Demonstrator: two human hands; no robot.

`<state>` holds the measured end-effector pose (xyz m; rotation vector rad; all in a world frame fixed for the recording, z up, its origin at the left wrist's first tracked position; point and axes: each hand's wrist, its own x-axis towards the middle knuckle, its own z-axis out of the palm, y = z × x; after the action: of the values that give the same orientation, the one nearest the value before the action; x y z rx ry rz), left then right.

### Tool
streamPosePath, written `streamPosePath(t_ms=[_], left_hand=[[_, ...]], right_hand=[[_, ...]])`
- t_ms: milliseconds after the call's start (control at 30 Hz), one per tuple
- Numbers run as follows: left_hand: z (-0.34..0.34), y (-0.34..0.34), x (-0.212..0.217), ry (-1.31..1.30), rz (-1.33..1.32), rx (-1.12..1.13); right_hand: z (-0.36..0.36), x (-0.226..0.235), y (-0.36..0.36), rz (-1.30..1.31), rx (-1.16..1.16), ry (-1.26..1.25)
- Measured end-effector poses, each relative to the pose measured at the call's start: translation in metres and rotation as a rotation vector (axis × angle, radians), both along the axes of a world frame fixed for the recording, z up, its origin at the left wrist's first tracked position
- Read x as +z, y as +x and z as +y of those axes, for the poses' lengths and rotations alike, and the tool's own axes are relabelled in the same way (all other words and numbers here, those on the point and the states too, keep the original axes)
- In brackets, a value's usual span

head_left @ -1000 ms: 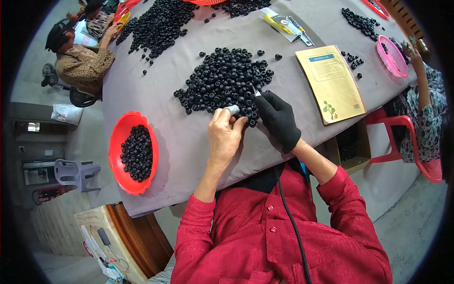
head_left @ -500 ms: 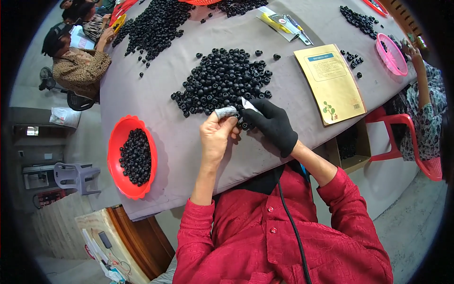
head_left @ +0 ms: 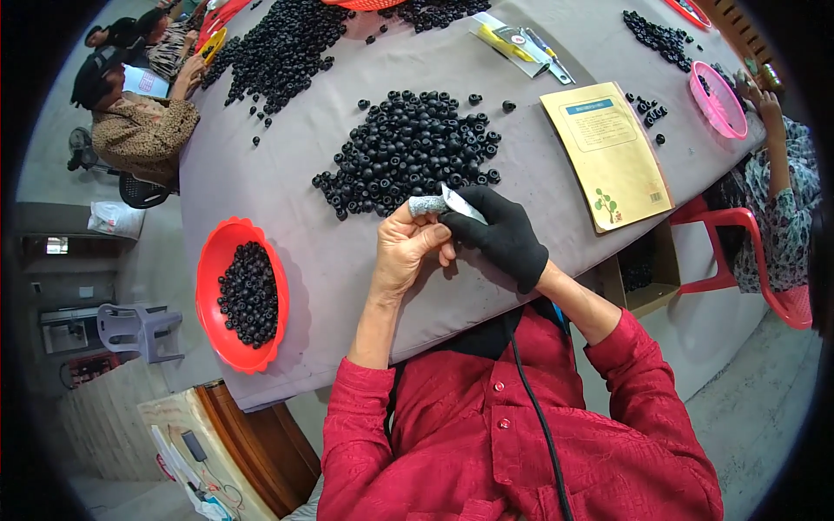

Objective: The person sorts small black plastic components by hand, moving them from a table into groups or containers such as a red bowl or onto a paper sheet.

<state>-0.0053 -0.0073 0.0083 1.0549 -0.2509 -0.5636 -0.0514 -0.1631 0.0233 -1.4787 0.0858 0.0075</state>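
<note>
Just in front of a pile of small round black parts with holes (head_left: 408, 148), my two hands meet. My left hand (head_left: 404, 247) is bare, its index finger wrapped in grey tape. Its thumb and fingers are pinched together, and whatever sits between them is hidden. My right hand (head_left: 504, 234), in a black glove, is closed on a white pointed piece like a small blade (head_left: 462, 205), whose tip points up and away. The piece touches or nearly touches the taped finger. To the left stands a red scalloped bowl (head_left: 208, 286) holding more black parts.
A yellow booklet or envelope (head_left: 608, 156) lies right of the pile, with a packaged knife (head_left: 521, 48) beyond it. Larger heaps of black parts (head_left: 278, 52) cover the far left. Other people work at left and right; a pink basket (head_left: 717, 100) stands near the right person.
My hands have drawn slightly toward me and apart from the pile. My left hand has shifted a little right, closer to the white pointed piece. The pile looks the same.
</note>
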Motion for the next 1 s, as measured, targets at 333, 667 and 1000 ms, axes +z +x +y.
streamPosePath(t_ms=[333,667,1000], left_hand=[[0.000,0.001,-0.009,-0.152,0.138,-0.056],[-0.001,-0.003,-0.005,-0.060,0.030,-0.044],[0.011,0.006,-0.020,-0.223,0.146,0.092]], right_hand=[[-0.002,-0.005,0.000,-0.142,0.025,-0.192],[0.000,0.000,0.002,0.029,-0.008,-0.122],[-0.002,-0.005,-0.003,0.061,0.062,0.106]])
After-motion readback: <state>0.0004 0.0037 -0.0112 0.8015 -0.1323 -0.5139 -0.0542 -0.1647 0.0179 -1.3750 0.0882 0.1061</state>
